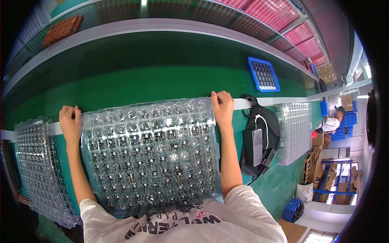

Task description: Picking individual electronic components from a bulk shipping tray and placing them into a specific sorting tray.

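At nine o'clock we note a stack of clear blister trays (pixel 34 162) on the green bench (pixel 133 81). Our left hand (pixel 70 121) grips the far left corner of the central clear tray (pixel 150 154), fingers curled over its rim. The tray lies flat at centre, its cells mostly loaded with small dark parts. Our right hand (pixel 222 106) clamps the far right corner. At three o'clock lie a black pouch (pixel 259 141) and another tray stack (pixel 295 131); at one o'clock, a blue tray (pixel 263 74). We judge filling nearly complete, with removal outstanding.
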Demonstrator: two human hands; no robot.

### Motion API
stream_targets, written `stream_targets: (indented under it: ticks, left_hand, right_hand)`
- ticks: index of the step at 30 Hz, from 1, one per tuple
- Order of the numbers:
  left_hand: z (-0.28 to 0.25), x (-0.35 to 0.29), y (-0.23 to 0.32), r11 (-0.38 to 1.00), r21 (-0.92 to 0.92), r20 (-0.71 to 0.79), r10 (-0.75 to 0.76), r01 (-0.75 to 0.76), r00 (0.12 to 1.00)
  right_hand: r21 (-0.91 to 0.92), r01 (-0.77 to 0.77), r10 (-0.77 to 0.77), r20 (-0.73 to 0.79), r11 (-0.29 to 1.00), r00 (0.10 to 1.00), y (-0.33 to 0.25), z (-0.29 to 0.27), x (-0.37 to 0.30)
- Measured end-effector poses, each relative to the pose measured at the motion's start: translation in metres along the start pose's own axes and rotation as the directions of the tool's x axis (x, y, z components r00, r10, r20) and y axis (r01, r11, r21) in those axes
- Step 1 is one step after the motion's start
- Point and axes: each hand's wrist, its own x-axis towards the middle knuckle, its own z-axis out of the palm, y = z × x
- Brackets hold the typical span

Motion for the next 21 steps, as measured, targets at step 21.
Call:
stream_targets:
  ticks: [21]
  left_hand:
    - [-0.002, 0.001, 0.003, 0.999, 0.023, 0.056, -0.049, 0.048, 0.997]
  right_hand:
    - [-0.035, -0.018, 0.020, 0.052, 0.999, 0.998, 0.002, -0.002, -0.001]
